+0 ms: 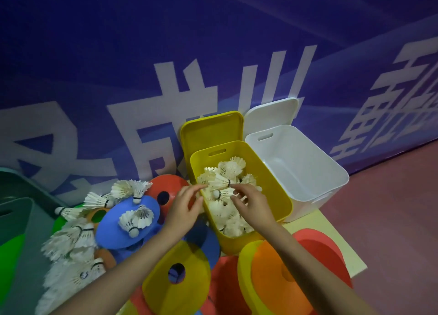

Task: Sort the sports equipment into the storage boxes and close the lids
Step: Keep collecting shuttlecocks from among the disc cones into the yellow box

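Observation:
A yellow storage box (279, 196) stands open, its lid (211, 129) leaning on the wall behind it, and holds several white shuttlecocks (227, 217). One shuttlecock (216, 181) lies on top of the heap between my fingertips. My left hand (186, 204) reaches over the box's left rim, its straight fingers touching the feathers. My right hand (252, 204) hovers inside the box with fingers spread, its index tip at the cork end. More shuttlecocks (71, 241) lie in a loose pile at the left. An empty white box (315, 170) stands to the right with its lid (272, 113) open.
Flat disc cones surround the boxes: blue (113, 224), red (158, 186), yellow (189, 260), orange (272, 279). A grey-green box (21, 231) stands at the far left. A blue banner wall (213, 53) runs behind, and red floor (391, 219) lies to the right.

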{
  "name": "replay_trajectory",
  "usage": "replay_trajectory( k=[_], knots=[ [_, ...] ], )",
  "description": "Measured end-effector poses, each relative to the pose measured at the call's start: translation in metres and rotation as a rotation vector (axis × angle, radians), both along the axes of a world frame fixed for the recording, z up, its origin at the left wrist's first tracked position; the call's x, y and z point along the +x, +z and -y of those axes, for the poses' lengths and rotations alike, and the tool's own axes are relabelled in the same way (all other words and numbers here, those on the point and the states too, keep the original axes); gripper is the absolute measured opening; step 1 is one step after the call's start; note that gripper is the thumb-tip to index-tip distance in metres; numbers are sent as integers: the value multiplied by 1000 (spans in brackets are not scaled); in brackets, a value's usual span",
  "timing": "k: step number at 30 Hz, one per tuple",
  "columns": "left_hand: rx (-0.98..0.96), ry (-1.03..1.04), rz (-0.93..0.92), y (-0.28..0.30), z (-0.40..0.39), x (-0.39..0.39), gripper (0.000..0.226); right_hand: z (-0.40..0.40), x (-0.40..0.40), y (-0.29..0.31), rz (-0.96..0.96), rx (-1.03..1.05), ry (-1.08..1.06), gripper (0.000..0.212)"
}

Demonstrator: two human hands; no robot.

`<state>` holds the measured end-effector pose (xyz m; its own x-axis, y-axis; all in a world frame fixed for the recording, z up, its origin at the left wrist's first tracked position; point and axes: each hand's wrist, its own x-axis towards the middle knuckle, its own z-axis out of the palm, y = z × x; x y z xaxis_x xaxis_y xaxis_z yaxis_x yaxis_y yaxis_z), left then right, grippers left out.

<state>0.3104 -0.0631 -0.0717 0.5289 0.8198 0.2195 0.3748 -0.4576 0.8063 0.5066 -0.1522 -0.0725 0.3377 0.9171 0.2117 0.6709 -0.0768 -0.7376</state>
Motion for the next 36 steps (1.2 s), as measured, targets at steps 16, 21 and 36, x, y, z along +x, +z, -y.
replay_trajectory(
  k=[16, 21, 36],
  knots=[
    [-214, 399, -285, -39, -52, -204, 35, -104, -200, -28, -46, -228, 189, 37],
    [-287, 362, -352, -58, -71, -220, 40, -142, -243, -37, 119, -335, 136, 41],
    [-456, 354, -391, -97, -110, -196, 40, -164, -230, -64, 322, -567, 254, 57]
  ],
)
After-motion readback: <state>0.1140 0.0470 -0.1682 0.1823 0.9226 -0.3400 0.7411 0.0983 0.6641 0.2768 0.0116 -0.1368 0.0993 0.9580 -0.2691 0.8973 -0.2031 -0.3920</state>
